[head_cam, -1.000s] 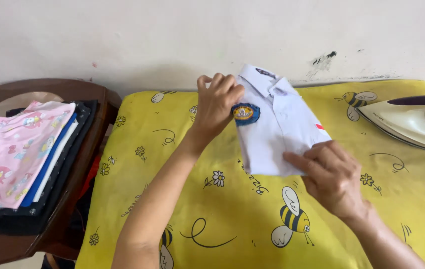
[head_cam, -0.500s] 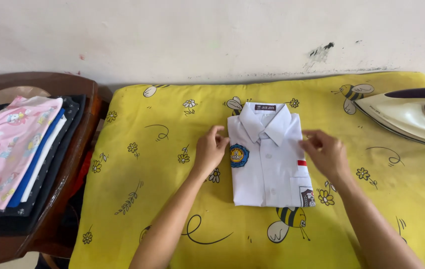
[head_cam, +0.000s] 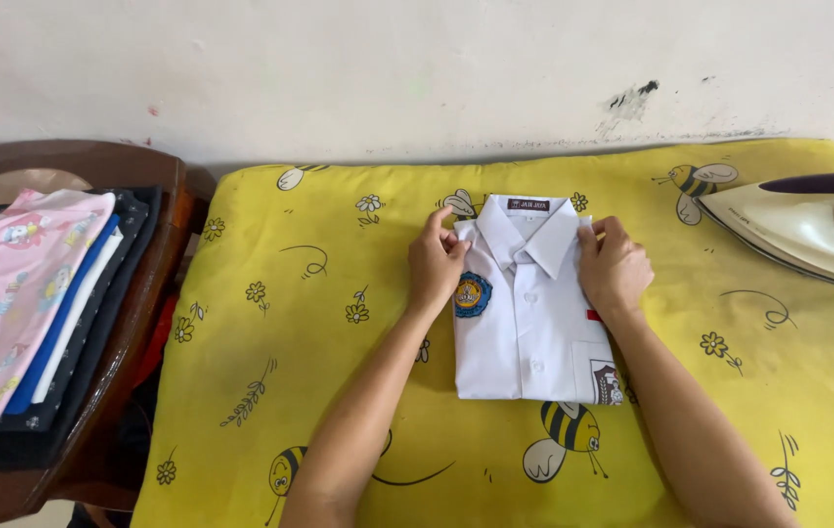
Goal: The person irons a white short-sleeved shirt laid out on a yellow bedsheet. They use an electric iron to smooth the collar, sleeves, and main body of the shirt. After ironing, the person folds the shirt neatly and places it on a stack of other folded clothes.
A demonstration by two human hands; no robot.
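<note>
Hands rest mid-frame on a folded white shirt [head_cam: 531, 323]: left hand [head_cam: 437, 262] and right hand [head_cam: 615, 266], fingers curled, pinching its shoulders. Folding looks finished; the stack of folded clothes [head_cam: 21, 293] lies at left.

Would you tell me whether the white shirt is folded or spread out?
Folded: the white shirt lies as a neat rectangle, collar up, both hands at its shoulders.

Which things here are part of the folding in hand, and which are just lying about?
In hand: folded white shirt, left hand and right hand at its shoulders, yellow bee-print ironing pad under it.
Lying about: iron, stack of folded clothes, wooden chair.
</note>
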